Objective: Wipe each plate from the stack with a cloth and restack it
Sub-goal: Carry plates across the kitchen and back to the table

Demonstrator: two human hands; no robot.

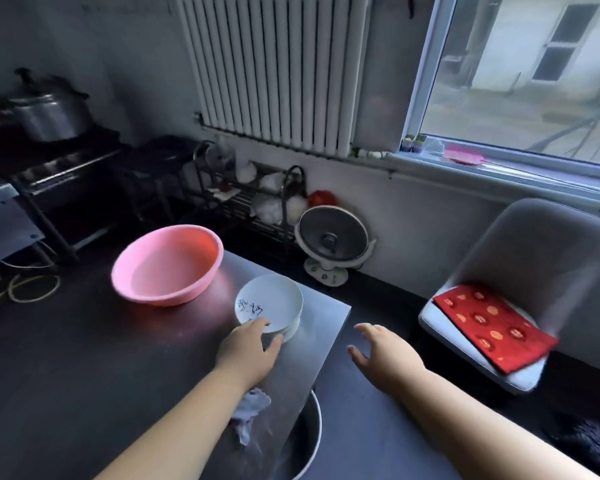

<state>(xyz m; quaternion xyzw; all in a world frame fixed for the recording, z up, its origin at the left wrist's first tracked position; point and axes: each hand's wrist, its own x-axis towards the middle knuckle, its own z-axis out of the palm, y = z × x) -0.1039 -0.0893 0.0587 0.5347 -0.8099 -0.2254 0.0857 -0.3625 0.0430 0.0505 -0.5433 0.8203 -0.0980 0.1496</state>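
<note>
A small stack of white plates with blue writing sits near the far right corner of the steel table. My left hand reaches to the stack's near rim, fingertips over the top plate's edge and thumb at the side of the stack. Off the table's right edge my right hand hovers with fingers spread, holding nothing. A crumpled pale cloth lies on the table under my left forearm.
A pink basin stands at the table's far edge, left of the plates. A metal pot sits below the table's right edge. A grey chair with a red cushion is at the right, a fan heater on the floor beyond.
</note>
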